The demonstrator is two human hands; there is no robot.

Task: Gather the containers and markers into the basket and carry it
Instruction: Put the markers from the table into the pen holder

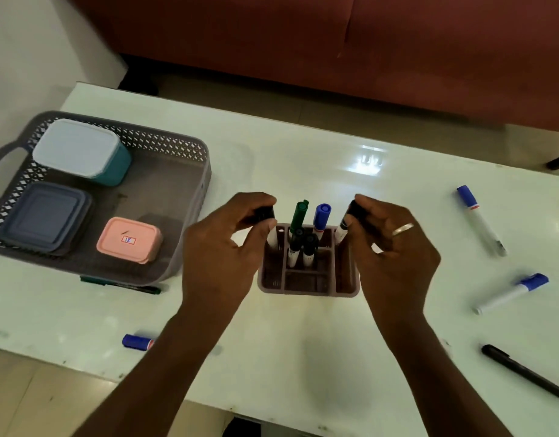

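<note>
A grey lattice basket (pixel 190 197) stands at the table's left and holds a teal container with a white lid (pixel 79 151), a blue square container (pixel 45 217) and a small pink container (pixel 128 239). In the middle stands a mauve marker holder (pixel 306 287) with a green marker (pixel 298 216), a blue-capped marker (pixel 321 217) and two black-capped markers (pixel 303 247). My left hand (pixel 221 247) grips a black-capped marker (pixel 270 227) over the holder's left slot. My right hand (pixel 394 247) grips another black-capped marker (pixel 345 223) over its right side.
Loose on the white table (pixel 303 159) lie two blue-capped markers at the right (pixel 479 219) (pixel 514 291), a black pen (pixel 524 372) near the right corner, a blue-capped marker (pixel 136 341) by my left forearm and a dark marker (pixel 123 283) in front of the basket. A red sofa stands behind.
</note>
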